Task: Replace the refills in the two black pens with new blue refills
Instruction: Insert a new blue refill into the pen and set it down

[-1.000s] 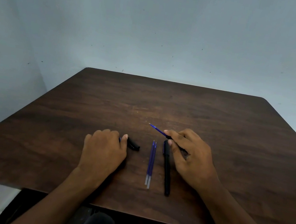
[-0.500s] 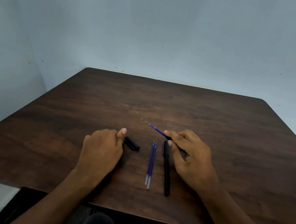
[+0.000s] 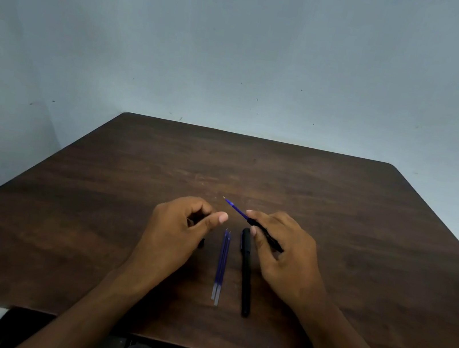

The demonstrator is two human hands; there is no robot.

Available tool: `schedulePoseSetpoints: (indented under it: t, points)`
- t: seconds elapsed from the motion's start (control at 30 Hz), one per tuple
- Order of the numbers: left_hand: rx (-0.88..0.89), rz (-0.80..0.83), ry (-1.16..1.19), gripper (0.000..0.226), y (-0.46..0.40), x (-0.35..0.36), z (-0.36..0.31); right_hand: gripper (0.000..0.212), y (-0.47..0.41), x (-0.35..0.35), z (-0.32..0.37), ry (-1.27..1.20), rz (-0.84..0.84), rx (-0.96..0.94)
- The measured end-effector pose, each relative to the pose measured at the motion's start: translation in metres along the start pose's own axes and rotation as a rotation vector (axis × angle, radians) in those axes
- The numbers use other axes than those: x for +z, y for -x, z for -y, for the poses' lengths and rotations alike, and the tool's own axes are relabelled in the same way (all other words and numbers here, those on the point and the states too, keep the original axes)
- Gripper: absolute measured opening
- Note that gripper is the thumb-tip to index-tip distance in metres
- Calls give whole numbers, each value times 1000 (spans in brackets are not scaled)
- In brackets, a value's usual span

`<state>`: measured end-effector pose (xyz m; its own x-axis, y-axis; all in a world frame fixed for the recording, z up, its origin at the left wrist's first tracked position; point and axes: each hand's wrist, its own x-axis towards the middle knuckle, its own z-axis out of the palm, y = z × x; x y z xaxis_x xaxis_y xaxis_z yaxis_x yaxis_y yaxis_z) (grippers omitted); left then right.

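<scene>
Nearest me on the bench, a whole black pen and two spare blue refills lie side by side between my wrists. My left hand has lifted off the cap it covered half a second ago and moved rightward, fingers loosely curled, holding nothing. My right hand still pinches the open pen barrel, its blue refill sticking out beyond.

No text, label, brand, number or sign can be read anywhere here. The black pen lying on the desk and the two blue refills beside it show no legible print
</scene>
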<state>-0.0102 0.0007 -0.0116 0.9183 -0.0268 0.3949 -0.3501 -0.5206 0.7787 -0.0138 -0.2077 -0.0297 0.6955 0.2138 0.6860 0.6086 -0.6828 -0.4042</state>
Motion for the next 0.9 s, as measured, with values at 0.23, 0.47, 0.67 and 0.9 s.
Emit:
schedulePoseSetpoints:
  t: [0.23,0.47,0.67,0.9]
  points:
    - [62,41,13,5,-5,14,-2,33,-1,-2,-3,-64,-113,19]
    - [150,136,93,19,-10,21,-7,34,-6,-4,1,-378,-104,285]
    - [195,95,126,26,-10,23,-6,33,-8,-3,1,-565,-95,388]
    - [254,82,96,27,-8,28,-6,26,-8,-3,-1,-637,-114,375]
